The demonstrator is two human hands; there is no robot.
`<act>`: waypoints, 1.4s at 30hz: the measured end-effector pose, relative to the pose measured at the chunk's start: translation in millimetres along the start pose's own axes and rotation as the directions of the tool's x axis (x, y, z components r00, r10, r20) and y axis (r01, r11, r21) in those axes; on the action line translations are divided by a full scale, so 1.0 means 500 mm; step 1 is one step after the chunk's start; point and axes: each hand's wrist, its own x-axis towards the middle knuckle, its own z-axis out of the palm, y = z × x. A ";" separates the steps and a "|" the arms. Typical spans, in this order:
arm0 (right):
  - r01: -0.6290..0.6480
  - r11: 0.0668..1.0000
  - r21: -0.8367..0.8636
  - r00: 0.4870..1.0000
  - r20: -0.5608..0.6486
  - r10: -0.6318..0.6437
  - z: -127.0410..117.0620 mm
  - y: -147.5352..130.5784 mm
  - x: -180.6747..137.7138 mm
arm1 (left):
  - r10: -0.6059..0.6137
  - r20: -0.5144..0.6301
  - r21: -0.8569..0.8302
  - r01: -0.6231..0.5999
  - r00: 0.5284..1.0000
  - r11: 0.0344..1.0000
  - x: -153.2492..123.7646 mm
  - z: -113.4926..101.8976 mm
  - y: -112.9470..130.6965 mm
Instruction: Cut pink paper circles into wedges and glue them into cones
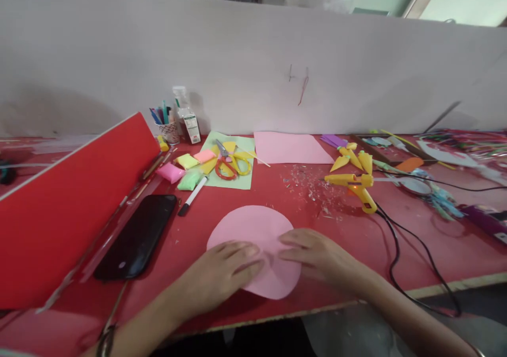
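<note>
A pink paper circle (253, 230) lies flat on the red table (356, 241) near its front edge. My left hand (222, 272) rests on the circle's lower left part, fingers stretched flat and pointing right. My right hand (312, 254) lies on the circle's right side, fingers flat and pointing left. The fingertips of both hands nearly meet at the middle of the circle. Neither hand grips anything.
A black phone (137, 238) and a marker (192, 196) lie left of the circle, beside a red board (67, 204). Behind are scissors (229, 164) on green paper, a pink sheet (291, 148), a pen cup (168, 127), and a yellow glue gun (354, 185) with cables trailing right.
</note>
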 end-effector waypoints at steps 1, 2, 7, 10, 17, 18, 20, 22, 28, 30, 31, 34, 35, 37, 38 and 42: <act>0.015 1.000 0.017 1.000 0.024 -0.016 0.009 0.000 -0.007 | -0.019 0.062 -0.012 0.020 0.998 1.000 -0.007 0.009 0.004; 0.019 0.999 0.049 0.999 0.037 -0.021 0.014 0.001 -0.012 | -0.043 0.114 -0.027 0.047 0.993 0.999 -0.013 0.014 0.006; -0.137 0.927 0.350 0.989 0.103 0.108 -0.006 0.006 -0.021 | -0.255 0.352 -0.188 0.336 0.900 0.923 -0.028 -0.011 -0.001; -0.264 0.876 0.403 0.964 0.136 0.228 -0.021 -0.002 -0.017 | -0.269 0.388 -0.252 0.383 0.881 0.889 -0.023 -0.026 -0.007; -0.143 0.964 0.224 0.990 0.026 0.141 -0.006 -0.010 -0.017 | -0.223 0.576 -0.017 0.285 0.786 0.958 0.020 -0.025 0.027; -0.154 0.959 0.236 0.988 0.035 0.150 -0.006 -0.007 -0.018 | -0.223 0.593 -0.030 0.298 0.774 0.954 0.022 -0.024 0.030; -0.212 0.931 0.296 0.977 0.075 0.199 -0.006 -0.002 -0.019 | -0.267 0.595 -0.088 0.391 0.758 0.916 0.022 -0.021 0.026; -0.283 0.897 0.340 0.959 0.098 0.265 -0.007 0.004 -0.016 | -0.359 0.551 -0.187 0.531 0.753 0.827 0.017 -0.017 0.011; -0.432 0.885 0.175 0.899 0.007 0.438 0.005 0.031 0.013 | -0.656 0.526 -0.323 0.840 0.542 0.435 0.018 -0.007 -0.036; -0.451 0.885 0.117 0.891 0.014 0.453 0.010 0.038 0.025 | -0.692 0.512 -0.329 0.860 0.510 0.390 0.022 -0.002 -0.041; -0.470 0.878 0.091 0.883 0.028 0.469 0.011 0.040 0.030 | -0.711 0.494 -0.335 0.865 0.500 0.374 0.023 0.001 -0.043; -0.555 0.832 -0.012 0.829 0.072 0.555 0.013 0.039 0.044 | -0.760 0.455 -0.302 0.883 0.464 0.358 0.026 0.011 -0.045; -0.582 0.812 -0.052 0.808 0.081 0.584 0.012 0.037 0.049 | -0.768 0.450 -0.273 0.889 0.456 0.368 0.027 0.013 -0.046; -0.622 0.774 -0.124 0.768 0.095 0.633 0.011 0.033 0.058 | -0.765 0.434 -0.214 0.879 0.476 0.426 0.032 0.015 -0.046; -0.635 0.758 -0.152 0.752 0.101 0.651 0.011 0.030 0.062 | -0.757 0.422 -0.183 0.865 0.498 0.467 0.035 0.015 -0.045; -0.669 0.705 -0.236 0.696 0.132 0.705 0.008 0.025 0.076 | -0.715 0.464 -0.028 0.816 0.523 0.578 0.048 0.016 -0.040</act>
